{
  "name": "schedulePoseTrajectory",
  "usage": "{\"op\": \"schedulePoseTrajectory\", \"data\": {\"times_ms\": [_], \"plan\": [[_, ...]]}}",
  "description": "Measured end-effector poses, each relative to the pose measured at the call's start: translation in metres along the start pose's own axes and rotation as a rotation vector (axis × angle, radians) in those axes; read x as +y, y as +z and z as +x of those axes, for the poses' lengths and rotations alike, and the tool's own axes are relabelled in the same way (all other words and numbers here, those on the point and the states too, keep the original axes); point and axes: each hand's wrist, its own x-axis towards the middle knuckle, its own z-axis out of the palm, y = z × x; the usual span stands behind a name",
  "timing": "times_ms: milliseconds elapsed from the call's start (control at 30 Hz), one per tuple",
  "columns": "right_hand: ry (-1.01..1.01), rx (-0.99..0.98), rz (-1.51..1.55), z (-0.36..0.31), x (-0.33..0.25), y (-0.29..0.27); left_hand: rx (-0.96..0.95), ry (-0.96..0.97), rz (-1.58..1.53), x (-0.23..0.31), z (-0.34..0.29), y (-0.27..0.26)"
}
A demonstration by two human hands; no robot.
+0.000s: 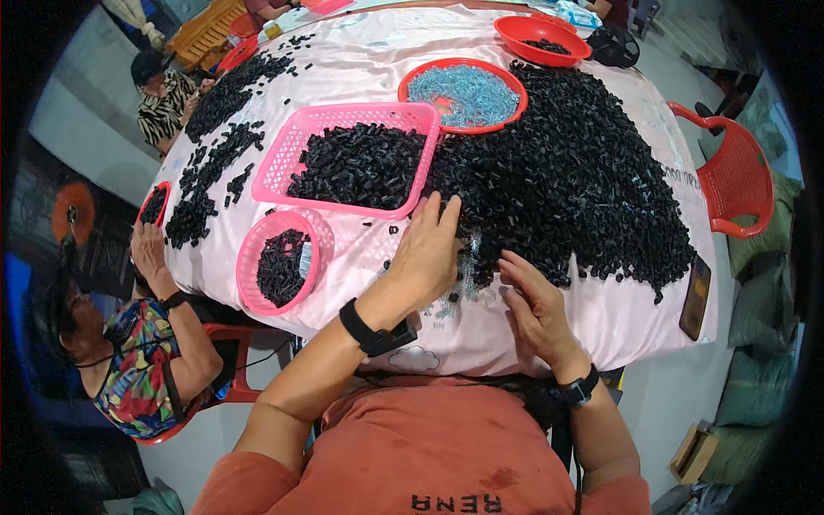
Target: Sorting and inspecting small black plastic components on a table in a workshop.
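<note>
A wide heap of small black plastic pieces [558,172] covers the right half of the cloth-covered table. My left hand [429,253] reaches to the heap's near left edge, fingers stretched out beside the corner of a pink rectangular basket [268,167]. That basket holds many of the same black pieces. At the front edge of the heap is my right hand [536,309], its fingers extended and the thumb apart. Between my hands lies a small scatter of thin shiny pieces [469,266], too small to make out. I see nothing held in either hand.
A red bowl [522,110] of thin silvery-blue pieces stands behind the basket. A round pink basket [243,266] sits front left, a phone [695,300] at the right edge. A co-worker's hand [150,249] is at the left edge; a red chair [742,172] stands right.
</note>
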Motion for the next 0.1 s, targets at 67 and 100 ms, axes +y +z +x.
{"op": "schedulePoseTrajectory", "data": {"times_ms": [67,100], "plan": [[-0.011,0.013,-0.02,0.001,-0.001,-0.001,-0.037,0.037,0.022,-0.008,0.011,0.002],[-0.021,0.03,-0.037,0.002,-0.002,-0.001,-0.078,0.077,0.047,-0.012,0.018,0.003]]}}
